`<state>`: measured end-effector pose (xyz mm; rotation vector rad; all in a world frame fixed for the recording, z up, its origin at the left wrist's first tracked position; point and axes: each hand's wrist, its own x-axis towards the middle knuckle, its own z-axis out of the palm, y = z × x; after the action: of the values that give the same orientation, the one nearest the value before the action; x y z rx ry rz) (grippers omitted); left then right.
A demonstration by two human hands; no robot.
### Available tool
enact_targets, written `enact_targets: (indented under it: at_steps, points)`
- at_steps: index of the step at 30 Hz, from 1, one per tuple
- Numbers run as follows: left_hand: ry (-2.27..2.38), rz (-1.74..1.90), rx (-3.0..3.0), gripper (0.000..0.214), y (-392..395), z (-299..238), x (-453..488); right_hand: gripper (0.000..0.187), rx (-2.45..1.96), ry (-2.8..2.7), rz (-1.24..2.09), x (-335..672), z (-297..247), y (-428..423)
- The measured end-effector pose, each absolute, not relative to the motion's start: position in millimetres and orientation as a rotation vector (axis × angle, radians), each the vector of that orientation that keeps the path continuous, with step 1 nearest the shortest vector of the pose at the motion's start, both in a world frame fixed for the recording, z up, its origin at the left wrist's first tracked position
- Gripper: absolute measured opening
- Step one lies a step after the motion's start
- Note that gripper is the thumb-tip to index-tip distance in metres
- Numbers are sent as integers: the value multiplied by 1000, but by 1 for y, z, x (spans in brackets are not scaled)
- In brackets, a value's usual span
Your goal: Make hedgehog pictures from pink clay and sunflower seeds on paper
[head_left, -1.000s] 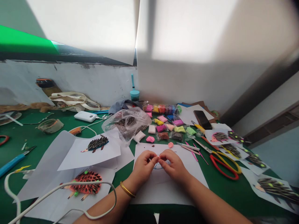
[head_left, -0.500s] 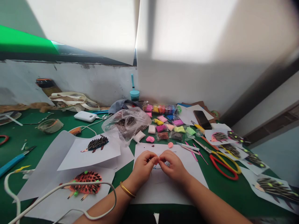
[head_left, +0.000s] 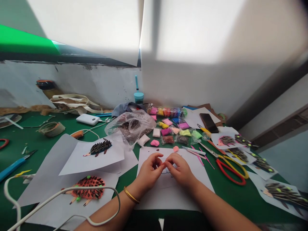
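My left hand (head_left: 150,170), with a gold bangle at the wrist, and my right hand (head_left: 179,168) meet over a sheet of white paper (head_left: 173,199). Their thumbs and fingertips press together in a pinch. Whatever lies between them is too small and covered to name. Behind the fingers, part of a blue line drawing (head_left: 166,171) shows on the paper. A peach lump of clay (head_left: 175,149) rests at the sheet's far edge, and tiny dark bits (head_left: 157,149) lie to its left.
Packets of coloured clay (head_left: 168,131) and a plastic bag of dark seeds (head_left: 130,126) stand beyond the paper. Red-and-yellow scissors (head_left: 231,166) lie right. Hedgehog pictures (head_left: 89,189) flank both sides. A white cable (head_left: 60,194) loops across my left forearm. A blue-handled knife (head_left: 14,168) lies far left.
My left index finger has lifted and curls away from its thumb, widening the gap there. The fingertips of both hands still meet. Slightly more of the blue drawing shows.
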<state>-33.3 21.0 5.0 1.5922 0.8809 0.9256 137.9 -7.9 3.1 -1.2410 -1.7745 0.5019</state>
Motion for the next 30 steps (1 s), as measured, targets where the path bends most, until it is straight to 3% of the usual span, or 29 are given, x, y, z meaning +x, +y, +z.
enact_targets:
  at_steps: [8,12,22,30]
  points:
    - [893,980,1554,37,21,7,-33,29,-1178,-1760,585,139,8,-8]
    - [894,1012,1563,37,22,6,-34,19,-1257,-1726,564,137,7,-9]
    - [977,944,1832,13,22,12,-39,16,-1235,-1822,457,135,6,-9]
    - [978,944,1759,17,24,5,-40,9,-1255,-1836,480,133,5,-8]
